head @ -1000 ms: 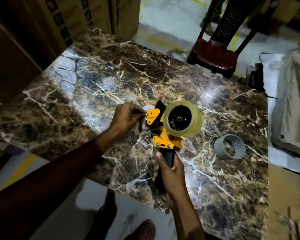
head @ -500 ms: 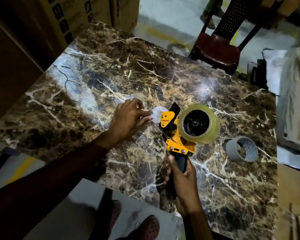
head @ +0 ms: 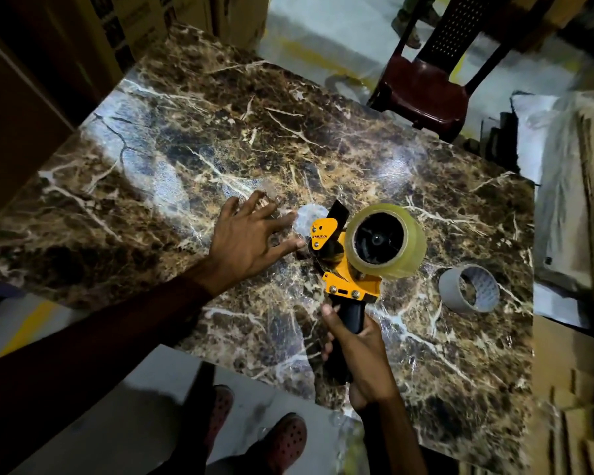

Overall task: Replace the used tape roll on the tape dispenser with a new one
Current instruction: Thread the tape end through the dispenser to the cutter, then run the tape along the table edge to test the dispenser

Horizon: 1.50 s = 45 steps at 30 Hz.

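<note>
Nearest you, at the bottom centre of the frame, your right hand (head: pixel 360 354) is wrapped around the black handle of the yellow tape dispenser (head: pixel 343 269), its grip clamped firmly on it. The dispenser stands up from that hand with its head pointing toward the middle of the marbled tabletop (head: pixel 151 173).

On its hub sits the new clear tape roll (head: pixel 386 240), full and seated, filling the centre right of the frame. Just right of it and a little lower, the used tape roll (head: pixel 468 287), now only a grey cardboard core, lies apart on the tabletop, touching nothing.

Left of the dispenser head, your left hand (head: pixel 251 240) has changed most. Half a second ago its fingers were pinched at the tape's free end beside the yellow guard; now the grip is apart, fingers spread over the tabletop, holding nothing. A pale, glossy patch (head: pixel 311 217) lies between the fingertips and the guard. It looks like the tape end pressed to the surface, though glare makes that hard to confirm.

That release suggests the threading step is finishing. With the new roll mounted and the old core set aside, the swap looks nearly complete. What remains is probably a check that the tape feeds cleanly past the blade.

Farther off, in the upper right, a dark red chair (head: pixel 426 87) stands beyond the tabletop edge.
</note>
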Each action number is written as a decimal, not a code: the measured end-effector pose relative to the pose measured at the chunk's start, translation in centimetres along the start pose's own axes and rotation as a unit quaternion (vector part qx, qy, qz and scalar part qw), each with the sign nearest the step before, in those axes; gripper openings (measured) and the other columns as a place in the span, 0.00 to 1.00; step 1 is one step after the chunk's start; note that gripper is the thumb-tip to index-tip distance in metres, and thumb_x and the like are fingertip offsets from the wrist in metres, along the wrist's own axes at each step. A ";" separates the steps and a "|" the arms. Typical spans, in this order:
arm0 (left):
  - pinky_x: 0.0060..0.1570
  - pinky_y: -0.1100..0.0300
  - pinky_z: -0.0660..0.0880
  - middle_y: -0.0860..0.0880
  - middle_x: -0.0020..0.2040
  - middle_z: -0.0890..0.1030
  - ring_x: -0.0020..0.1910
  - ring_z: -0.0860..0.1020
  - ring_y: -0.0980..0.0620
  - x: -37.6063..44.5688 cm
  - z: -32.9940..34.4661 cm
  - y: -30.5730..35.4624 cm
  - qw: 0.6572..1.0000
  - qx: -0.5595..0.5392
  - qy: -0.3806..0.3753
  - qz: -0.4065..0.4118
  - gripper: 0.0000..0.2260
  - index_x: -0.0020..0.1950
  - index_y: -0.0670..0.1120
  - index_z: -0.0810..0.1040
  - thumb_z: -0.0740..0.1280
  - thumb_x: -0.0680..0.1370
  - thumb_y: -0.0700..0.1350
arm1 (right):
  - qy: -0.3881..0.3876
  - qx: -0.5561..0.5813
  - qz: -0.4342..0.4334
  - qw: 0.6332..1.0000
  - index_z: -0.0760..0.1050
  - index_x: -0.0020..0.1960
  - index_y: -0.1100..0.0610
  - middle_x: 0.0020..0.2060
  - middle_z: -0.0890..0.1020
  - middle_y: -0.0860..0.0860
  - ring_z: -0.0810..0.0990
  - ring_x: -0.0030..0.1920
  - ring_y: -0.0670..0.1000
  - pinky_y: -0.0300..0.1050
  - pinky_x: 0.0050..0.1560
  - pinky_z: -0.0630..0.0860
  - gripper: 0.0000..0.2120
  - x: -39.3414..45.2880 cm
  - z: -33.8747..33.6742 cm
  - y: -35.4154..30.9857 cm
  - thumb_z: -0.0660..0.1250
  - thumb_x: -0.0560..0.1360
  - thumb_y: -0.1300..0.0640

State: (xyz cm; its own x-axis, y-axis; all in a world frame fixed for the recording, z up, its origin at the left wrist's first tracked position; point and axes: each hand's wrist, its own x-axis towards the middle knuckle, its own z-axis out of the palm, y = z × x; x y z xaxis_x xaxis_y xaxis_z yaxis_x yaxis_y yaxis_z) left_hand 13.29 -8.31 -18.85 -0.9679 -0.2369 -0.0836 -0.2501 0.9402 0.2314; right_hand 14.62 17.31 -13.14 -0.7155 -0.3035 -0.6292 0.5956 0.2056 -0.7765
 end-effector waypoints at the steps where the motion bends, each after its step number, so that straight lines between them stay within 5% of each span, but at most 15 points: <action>1: 0.81 0.37 0.57 0.50 0.84 0.69 0.86 0.60 0.43 0.0 -0.1 0.1 1.000 -0.002 -0.005 -0.004 0.36 0.81 0.64 0.69 0.43 0.80 0.77 | -0.007 0.002 0.010 1.000 0.78 0.55 0.58 0.28 0.72 0.50 0.72 0.28 0.51 0.45 0.31 0.70 0.11 0.0 0.0 0.1 0.73 0.78 0.53; 5: 0.82 0.32 0.52 0.52 0.86 0.64 0.87 0.56 0.42 0.0 -0.4 0.7 1.000 0.005 -0.020 -0.022 0.40 0.83 0.65 0.64 0.37 0.77 0.78 | -0.031 0.023 0.037 0.999 0.76 0.53 0.54 0.32 0.71 0.50 0.71 0.31 0.49 0.44 0.32 0.72 0.05 -0.1 0.3 1.0 0.70 0.81 0.53; 8: 0.83 0.30 0.47 0.51 0.88 0.58 0.88 0.50 0.41 0.0 -0.4 1.0 0.998 0.018 -0.042 -0.035 0.35 0.84 0.65 0.59 0.43 0.79 0.76 | -0.035 0.019 0.044 0.998 0.76 0.51 0.53 0.32 0.72 0.49 0.70 0.31 0.49 0.43 0.34 0.72 0.04 -0.3 0.3 1.3 0.70 0.81 0.53; 13: 0.82 0.30 0.44 0.51 0.87 0.58 0.88 0.50 0.40 -0.3 -0.8 1.5 0.998 -0.020 -0.039 -0.044 0.33 0.83 0.65 0.62 0.50 0.79 0.74 | -0.039 0.003 0.037 0.999 0.76 0.52 0.53 0.30 0.71 0.49 0.69 0.29 0.49 0.43 0.32 0.71 0.05 -0.6 0.1 0.9 0.70 0.81 0.52; 17: 0.82 0.29 0.47 0.53 0.88 0.58 0.88 0.51 0.40 -0.2 -1.1 1.6 0.998 -0.024 -0.038 -0.047 0.41 0.83 0.65 0.64 0.44 0.74 0.82 | -0.036 0.007 0.055 0.998 0.78 0.51 0.51 0.30 0.71 0.50 0.70 0.28 0.49 0.43 0.30 0.70 0.04 -2.0 -2.0 1.5 0.71 0.80 0.52; 23: 0.81 0.27 0.45 0.51 0.88 0.59 0.88 0.51 0.39 -0.6 -0.3 1.6 0.998 -0.035 -0.022 -0.048 0.36 0.82 0.64 0.67 0.50 0.79 0.78 | -0.028 0.025 0.088 0.995 0.78 0.46 0.54 0.30 0.73 0.54 0.72 0.28 0.54 0.46 0.33 0.69 0.07 -4.3 -5.6 3.3 0.74 0.74 0.52; 27: 0.81 0.29 0.48 0.47 0.86 0.63 0.87 0.53 0.38 -0.9 0.0 1.8 0.999 -0.029 -0.009 -0.041 0.33 0.82 0.63 0.67 0.51 0.81 0.75 | -0.042 0.019 0.056 0.997 0.76 0.49 0.60 0.31 0.76 0.57 0.79 0.32 0.57 0.46 0.31 0.76 0.04 -4.8 -5.2 3.3 0.71 0.78 0.62; 31: 0.78 0.36 0.60 0.42 0.84 0.68 0.83 0.64 0.35 -2.4 -0.5 2.1 0.999 0.004 0.021 -0.038 0.28 0.78 0.63 0.72 0.49 0.83 0.70 | -0.034 -0.017 0.040 0.998 0.73 0.50 0.61 0.27 0.71 0.54 0.72 0.24 0.53 0.41 0.27 0.71 0.05 -4.9 -5.0 3.6 0.69 0.80 0.62; 35: 0.77 0.38 0.67 0.41 0.79 0.75 0.78 0.74 0.37 -4.3 -0.8 2.3 0.988 -0.066 0.106 0.088 0.21 0.76 0.52 0.78 0.60 0.86 0.58 | -0.031 -0.021 0.046 0.998 0.76 0.52 0.58 0.28 0.70 0.53 0.69 0.25 0.51 0.42 0.28 0.69 0.03 -4.8 -5.3 4.2 0.70 0.80 0.60; 38: 0.77 0.45 0.71 0.49 0.80 0.72 0.79 0.72 0.44 -5.0 -0.5 2.6 0.957 -0.143 0.007 0.252 0.22 0.80 0.50 0.74 0.60 0.88 0.55 | -0.033 -0.014 0.053 0.998 0.80 0.56 0.56 0.28 0.70 0.51 0.68 0.25 0.50 0.42 0.29 0.69 0.05 -4.8 -5.6 4.1 0.70 0.81 0.58; 42: 0.79 0.41 0.69 0.51 0.83 0.67 0.84 0.64 0.45 -5.1 -0.2 1.9 0.950 -0.111 -0.062 0.285 0.29 0.85 0.49 0.65 0.51 0.88 0.63 | -0.032 0.001 0.048 0.998 0.80 0.56 0.60 0.28 0.70 0.51 0.67 0.26 0.50 0.43 0.28 0.68 0.10 -4.9 -5.5 3.3 0.68 0.82 0.53; 45: 0.82 0.41 0.64 0.51 0.86 0.64 0.86 0.61 0.44 -4.8 -1.1 1.9 0.942 -0.068 -0.109 0.311 0.32 0.86 0.53 0.61 0.46 0.86 0.68 | -0.029 -0.010 0.047 0.998 0.74 0.45 0.60 0.28 0.68 0.53 0.67 0.25 0.50 0.42 0.28 0.68 0.12 -5.2 -5.9 3.6 0.68 0.82 0.52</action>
State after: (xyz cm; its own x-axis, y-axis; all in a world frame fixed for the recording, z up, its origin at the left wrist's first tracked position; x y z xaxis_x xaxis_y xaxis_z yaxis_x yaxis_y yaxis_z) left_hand 17.43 -5.70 -16.95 -0.9044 0.4184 -0.0839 0.3483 0.8373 0.4215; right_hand 18.31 25.06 -12.85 -0.6349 -0.3348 -0.6963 0.6506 0.2542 -0.7156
